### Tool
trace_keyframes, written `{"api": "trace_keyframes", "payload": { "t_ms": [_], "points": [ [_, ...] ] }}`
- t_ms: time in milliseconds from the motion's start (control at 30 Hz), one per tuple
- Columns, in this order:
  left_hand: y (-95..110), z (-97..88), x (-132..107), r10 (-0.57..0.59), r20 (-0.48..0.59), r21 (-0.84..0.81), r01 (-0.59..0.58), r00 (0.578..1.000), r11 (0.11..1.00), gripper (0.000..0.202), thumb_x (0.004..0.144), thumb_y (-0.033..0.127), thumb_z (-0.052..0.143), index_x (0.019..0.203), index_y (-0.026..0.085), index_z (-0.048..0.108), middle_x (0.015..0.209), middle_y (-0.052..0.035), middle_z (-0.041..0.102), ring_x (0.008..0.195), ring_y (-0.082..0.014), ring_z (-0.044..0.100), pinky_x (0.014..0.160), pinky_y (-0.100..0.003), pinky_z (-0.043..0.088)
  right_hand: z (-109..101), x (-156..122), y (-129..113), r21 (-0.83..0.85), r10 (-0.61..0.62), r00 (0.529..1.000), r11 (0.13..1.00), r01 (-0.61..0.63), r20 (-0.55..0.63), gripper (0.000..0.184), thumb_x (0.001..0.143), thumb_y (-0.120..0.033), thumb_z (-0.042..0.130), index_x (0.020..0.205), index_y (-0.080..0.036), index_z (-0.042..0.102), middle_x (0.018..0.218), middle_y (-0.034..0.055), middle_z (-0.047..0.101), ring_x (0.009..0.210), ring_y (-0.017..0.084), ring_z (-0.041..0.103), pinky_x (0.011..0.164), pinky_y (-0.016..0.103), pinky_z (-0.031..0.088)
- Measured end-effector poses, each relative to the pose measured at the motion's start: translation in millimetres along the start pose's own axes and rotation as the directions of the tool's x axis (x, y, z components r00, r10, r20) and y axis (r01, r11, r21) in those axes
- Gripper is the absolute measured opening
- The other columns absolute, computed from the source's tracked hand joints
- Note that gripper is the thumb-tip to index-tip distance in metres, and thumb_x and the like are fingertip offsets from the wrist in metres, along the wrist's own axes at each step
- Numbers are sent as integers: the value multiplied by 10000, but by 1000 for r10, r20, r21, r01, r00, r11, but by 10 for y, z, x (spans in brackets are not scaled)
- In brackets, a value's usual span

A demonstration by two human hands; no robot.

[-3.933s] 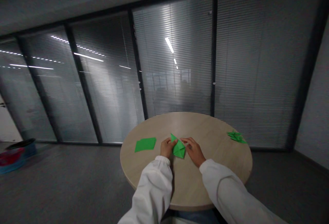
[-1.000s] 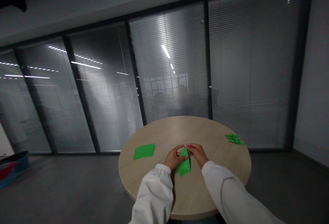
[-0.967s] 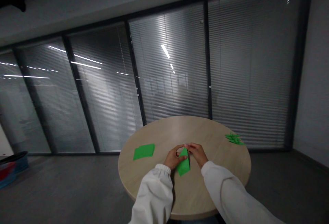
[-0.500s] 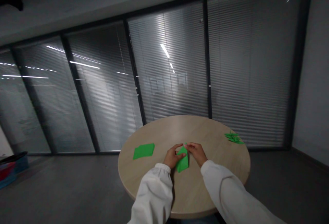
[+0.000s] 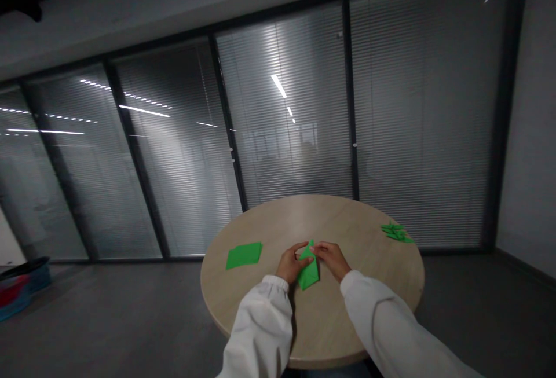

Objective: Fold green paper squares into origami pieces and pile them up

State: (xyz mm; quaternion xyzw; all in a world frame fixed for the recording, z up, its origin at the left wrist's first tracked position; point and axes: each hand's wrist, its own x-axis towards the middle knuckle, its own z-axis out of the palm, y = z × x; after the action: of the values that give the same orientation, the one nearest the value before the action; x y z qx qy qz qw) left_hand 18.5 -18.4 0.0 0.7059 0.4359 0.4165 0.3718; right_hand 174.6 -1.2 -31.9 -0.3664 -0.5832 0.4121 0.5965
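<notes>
Between my hands, over the middle of the round table (image 5: pixel 330 326), is a green sheet of paper (image 5: pixel 308 275) folded to a point at its far end. My left hand (image 5: pixel 291 264) grips its left side, with the thumb lying on top. At the upper right edge, near the tip, the fingers of my right hand (image 5: pixel 332 257) are pinched on the same paper. The fingertips partly cover its far end, so the exact folds there cannot be made out.
Left on the tabletop lies a stack of flat green paper (image 5: pixel 244 255). Several small folded green paper pieces (image 5: pixel 396 232) are piled near the right edge. Behind the table stands a glass partition with blinds (image 5: pixel 291 152). A blue and red container (image 5: pixel 26 288) sits on the floor at far left.
My right fingers have slid slightly down from the tip along the paper's right edge, leaving more of the point showing. My left hand has barely moved.
</notes>
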Motion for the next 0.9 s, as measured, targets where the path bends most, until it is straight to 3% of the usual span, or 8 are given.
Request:
{"api": "trace_keyframes", "payload": {
  "t_ms": [200,533,633,800,900],
  "points": [
    [-53,-3,40,-3,32,-10,3,999,1000,687,607,415,745,1193,85,603,465,84,423,426,-70,333,443,-203,263,-1,2,-4,-5,-29,999,1000,29,-41,331,624,-504,709,647,-176,672,646,21,667,651,182,598,654,284,449],
    [-106,-5,56,-6,-38,-62,4,999,998,754,597,488,741,1208,77,581,490,65,485,432,-79,386,440,-198,281,-13,27,112,8,-10,1000,1000,10,13,308,622,-478,715,678,-177,688,680,31,697,684,191,623,683,290,467],
    [-123,-13,62,-22,-58,-24,20,998,999,681,577,487,754,1120,91,645,491,55,510,443,-87,415,453,-203,300,-39,49,161,-82,-8,1000,997,8,-9,294,633,-473,696,675,-181,693,675,32,697,670,189,617,668,290,467],
    [-140,-35,98,35,-155,-35,-40,987,999,450,644,516,690,857,122,737,669,-51,667,633,-159,573,595,-245,421,-48,54,203,-163,8,999,987,-3,31,266,634,-439,677,658,-175,701,668,30,688,668,190,607,666,295,458],
    [-166,-33,130,36,-181,-70,-49,983,996,403,582,502,731,729,126,732,666,-58,676,639,-169,578,598,-249,424,-8,27,183,-188,20,997,982,-6,72,235,622,-398,686,651,-166,705,649,22,681,655,183,599,668,291,451]
  ]
}}
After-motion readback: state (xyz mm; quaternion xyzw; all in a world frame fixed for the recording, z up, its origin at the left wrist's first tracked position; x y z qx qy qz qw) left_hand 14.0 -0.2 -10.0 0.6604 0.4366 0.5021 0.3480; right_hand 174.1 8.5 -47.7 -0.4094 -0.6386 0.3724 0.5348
